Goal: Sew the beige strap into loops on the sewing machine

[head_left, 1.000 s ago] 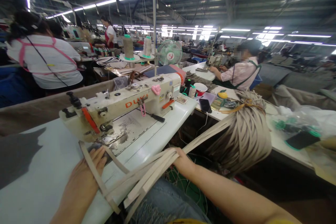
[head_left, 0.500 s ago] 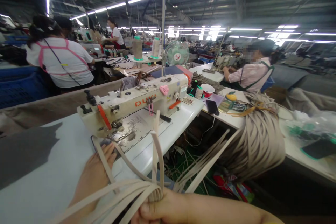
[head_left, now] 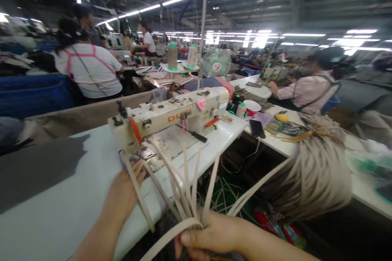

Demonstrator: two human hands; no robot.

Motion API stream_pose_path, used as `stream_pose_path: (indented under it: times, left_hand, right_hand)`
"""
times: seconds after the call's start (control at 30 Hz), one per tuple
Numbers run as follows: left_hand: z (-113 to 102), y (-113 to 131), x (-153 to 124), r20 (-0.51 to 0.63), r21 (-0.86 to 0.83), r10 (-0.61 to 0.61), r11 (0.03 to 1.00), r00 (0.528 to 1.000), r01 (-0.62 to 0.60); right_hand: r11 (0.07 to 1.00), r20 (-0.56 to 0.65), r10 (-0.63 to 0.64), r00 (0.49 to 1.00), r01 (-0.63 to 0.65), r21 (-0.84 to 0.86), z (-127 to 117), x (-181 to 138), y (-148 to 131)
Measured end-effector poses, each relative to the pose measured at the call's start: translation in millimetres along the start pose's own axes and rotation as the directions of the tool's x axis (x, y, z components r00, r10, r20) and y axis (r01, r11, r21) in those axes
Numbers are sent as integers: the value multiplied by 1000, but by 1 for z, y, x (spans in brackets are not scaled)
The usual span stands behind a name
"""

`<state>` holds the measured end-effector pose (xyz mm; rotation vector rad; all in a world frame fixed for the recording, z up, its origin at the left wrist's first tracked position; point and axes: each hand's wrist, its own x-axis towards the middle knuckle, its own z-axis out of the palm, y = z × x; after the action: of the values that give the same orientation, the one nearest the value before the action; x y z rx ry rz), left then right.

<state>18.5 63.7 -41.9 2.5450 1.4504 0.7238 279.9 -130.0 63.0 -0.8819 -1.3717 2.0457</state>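
I sit in a big sewing hall under rows of tube lights, a pale worktable [head_left: 101, 175] before me. In my right hand [head_left: 211, 232] is a fan of beige strips [head_left: 183, 200], at least six by my count. It lies right of my left hand [head_left: 124, 189], well apart, though one loose strip [head_left: 137, 193] runs across that hand. My right fingers are closed round the strips; my left lies flat, palm down, unclenched, fingertips on a small dark piece [head_left: 132, 158], mostly hidden, at the machine's front end. Past them stand one sewing machine [head_left: 171, 114] and, to the right on a side table [head_left: 275, 140], one phone [head_left: 257, 129] and one thick tied bundle [head_left: 321, 171] of like strips. Farther are two thread cones [head_left: 172, 58] on a stand, one fan [head_left: 217, 65], and four co-workers [head_left: 90, 65] I can make out clearly.
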Motion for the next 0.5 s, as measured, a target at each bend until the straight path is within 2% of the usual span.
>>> stream_pose_path:
  times: [0.07,0.17,0.23,0.3,0.4,0.5]
  left_hand:
    - [-8,13,-1,-9,-8,-23,1000,1000,23]
    - [-16,24,2,8,-24,-33,999,999,33]
    - [-17,27,3,2,-24,-64,998,998,64]
    - [-17,27,5,26,-17,-47,999,999,48]
    - [-18,28,5,23,-1,-61,998,998,61]
    - [-20,30,5,13,0,-76,997,997,76]
  right_hand:
    - [998,-91,24,996,-29,-53,5,-5,-14]
    - [949,-133,176,975,-204,-239,11,-4,-33]
    - [923,-114,167,979,-196,-332,15,1,-41]
    - [925,-71,82,994,-103,-365,20,6,-45]
    - [964,-58,18,998,-33,-263,23,9,-40]
    - [996,-161,75,984,-83,-42,17,4,-23]
